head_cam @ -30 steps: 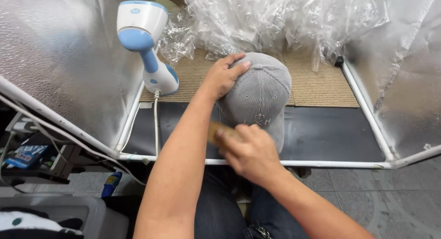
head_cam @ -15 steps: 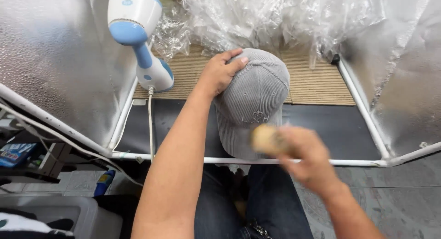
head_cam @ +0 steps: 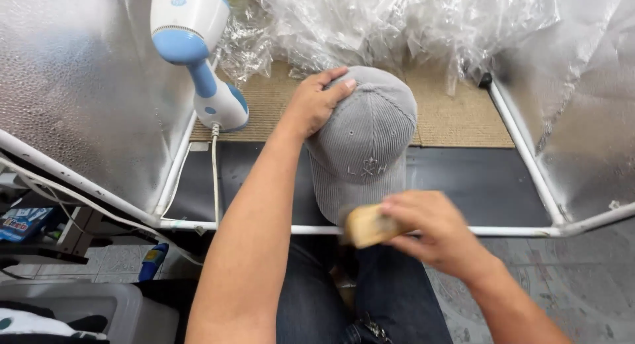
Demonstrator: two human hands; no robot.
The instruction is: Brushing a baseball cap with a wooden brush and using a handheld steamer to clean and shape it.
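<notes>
One view only, from the head camera, and it shows both of your hands on the work.

Left hand [head_cam: 316,104]: your grip lies spread over the crown of the grey corduroy cap [head_cam: 362,140], palm and fingers flat against the fabric, steadying it rather than pinching. The cap sits between your two hands, its brim pointing back toward your lap, over the black mat [head_cam: 463,185] inside the white-framed booth.

Right hand [head_cam: 433,228]: the grip is pressed together around a small tan brush [head_cam: 366,225], which is blurred; its bristle face cannot be made out. The brush is held just below the brim edge, near it; whether it touches cannot be told.

Handling judgement: the cap is light and soft, its ribbed cloth likely to dent or twist under a hard pinch. The crown, under your left grip, is the sound place to hold; the brim looks stiffer and would serve as a second hold. The brush appears rigid and easy to keep.

Beyond your left grip stands a blue and white handheld steamer [head_cam: 192,46], upright and apart from the cap, its cord [head_cam: 214,178] trailing toward you. Crumpled clear plastic [head_cam: 397,20] lies past the crown.
</notes>
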